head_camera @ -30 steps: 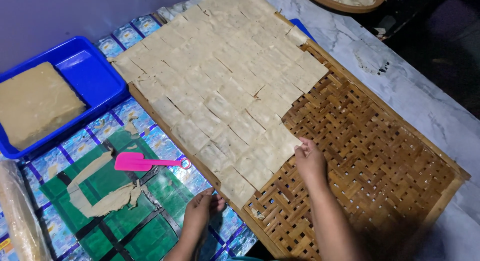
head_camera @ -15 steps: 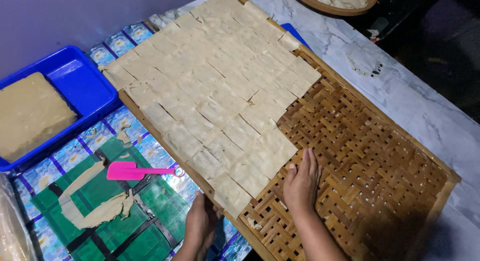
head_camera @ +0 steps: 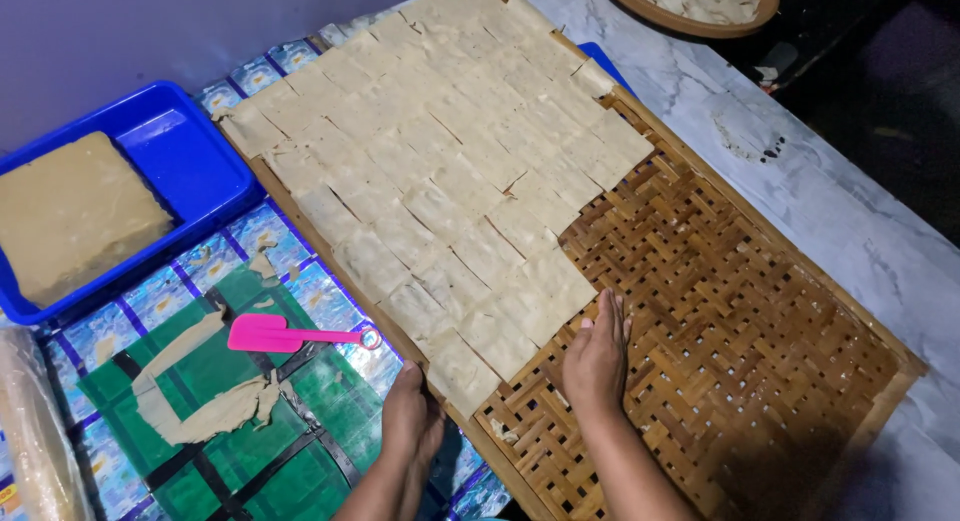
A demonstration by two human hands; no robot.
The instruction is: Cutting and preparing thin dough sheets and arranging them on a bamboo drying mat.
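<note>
Fingers flat, holding nothing | right hand (head_camera: 597, 356) beside dough squares (head_camera: 450, 181) edge | woven tray (head_camera: 740, 311) bare rightward

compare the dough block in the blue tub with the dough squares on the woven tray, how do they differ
The dough block is one thick slab; the dough squares are many thin cut sheets. The block sits in the blue tub; the squares lie flat in rows on the woven tray. The block looks darker tan, the squares paler. Both look like dough.
</note>
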